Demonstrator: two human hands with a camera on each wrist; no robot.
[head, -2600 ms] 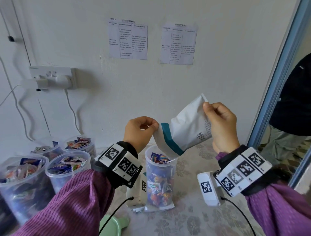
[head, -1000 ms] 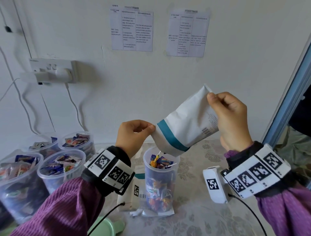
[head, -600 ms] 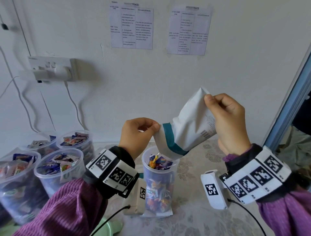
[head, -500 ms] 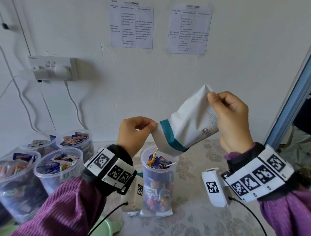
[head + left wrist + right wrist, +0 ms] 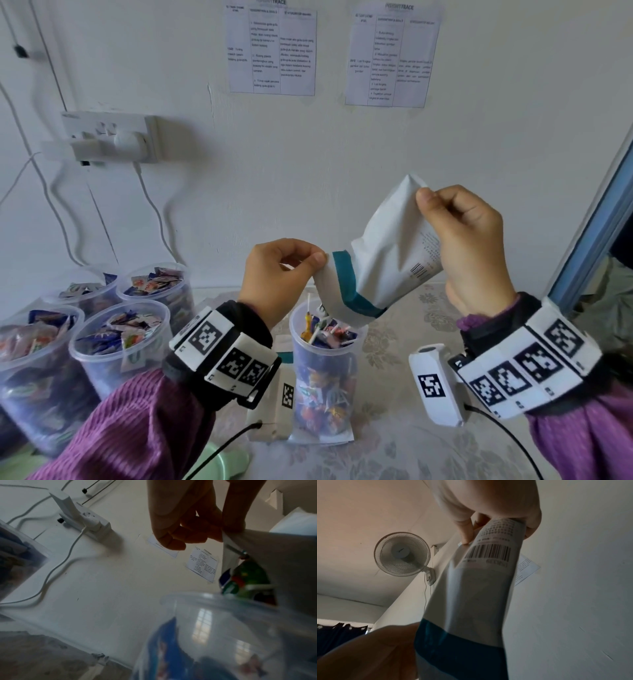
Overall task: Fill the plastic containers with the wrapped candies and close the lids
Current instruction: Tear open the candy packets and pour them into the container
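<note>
Since a moment ago I have kept the white bag (image 5: pixel 383 253) tipped, its teal-banded mouth now just above the tall container (image 5: pixel 323 373). My right hand (image 5: pixel 469 246) pinches the bag's raised bottom corner, thumb against curled fingers; my left hand (image 5: pixel 277 274) pinches the mouth's edge. Wrapped candies (image 5: pixel 325 334) heap at the container's rim. Left of it stand four filled tubs (image 5: pixel 120 346).
</note>
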